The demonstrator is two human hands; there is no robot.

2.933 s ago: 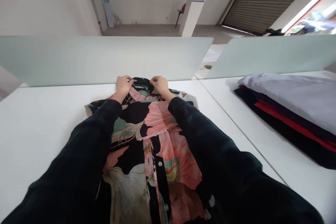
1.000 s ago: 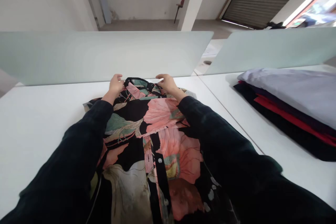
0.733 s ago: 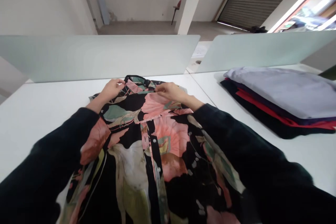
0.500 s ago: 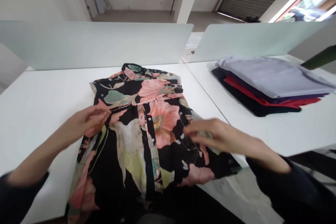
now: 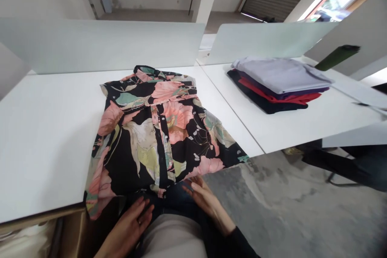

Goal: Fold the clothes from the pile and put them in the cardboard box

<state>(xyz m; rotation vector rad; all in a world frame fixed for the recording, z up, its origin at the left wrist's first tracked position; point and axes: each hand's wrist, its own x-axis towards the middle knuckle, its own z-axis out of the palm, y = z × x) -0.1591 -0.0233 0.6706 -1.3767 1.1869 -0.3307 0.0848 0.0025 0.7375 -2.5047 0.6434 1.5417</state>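
Note:
A black floral shirt [image 5: 177,129] with pink, green and cream blossoms lies spread on the white table, its sleeves folded across the upper part. Its collar points to the far side, and the hem hangs over the near edge. Just below the hem, my left hand [image 5: 128,225] has its fingers stretched out, with a ring on one of them and nothing held. My right hand [image 5: 205,199] is also open, at the hem's right part; its upper fingers are close to the cloth, and whether they touch it I cannot tell.
Folded clothes in grey, purple, red and black form a stack [image 5: 278,82] on the adjoining table. Frosted panels [image 5: 121,46] stand along the back edge. A dark green roll [image 5: 338,56] is at the far right. An open cardboard box [image 5: 71,229] sits below the table at left.
Both hands have moved from the shirt's sides down to its near hem. The left hand has let go of the cloth at the left side. My view has shifted to the right.

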